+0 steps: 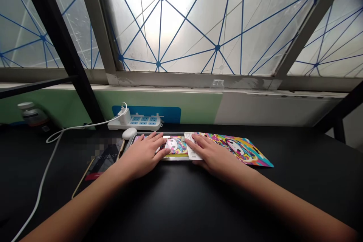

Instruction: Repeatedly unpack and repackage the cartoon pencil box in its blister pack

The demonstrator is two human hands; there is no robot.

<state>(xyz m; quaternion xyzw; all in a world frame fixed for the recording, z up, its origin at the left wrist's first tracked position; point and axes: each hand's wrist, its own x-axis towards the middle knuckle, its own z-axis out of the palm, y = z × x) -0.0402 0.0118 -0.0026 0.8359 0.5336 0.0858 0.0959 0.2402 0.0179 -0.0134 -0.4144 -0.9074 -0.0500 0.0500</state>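
Observation:
My left hand (146, 155) lies with fingers spread over the left part of a shallow clear-edged case (176, 159). Between my hands shows a colourful cartoon picture (174, 145) of a pale face with bright hair. My right hand (212, 155) grips a glossy cartoon-printed card (246, 149), fingers on top and thumb low at the near edge. A white printed panel (193, 154) at that card's left end overlaps the case. The card stretches out to the right beyond my wrist. My right palm hides its middle.
A phone (100, 160) lies left of the case, partly behind my left forearm. Behind it are a white rounded object (129, 133) and a power strip (141, 122) with a charger and white cable (45, 170). A bottle (35, 115) stands far left. Black frame bars (62, 45) flank the black table (181, 204).

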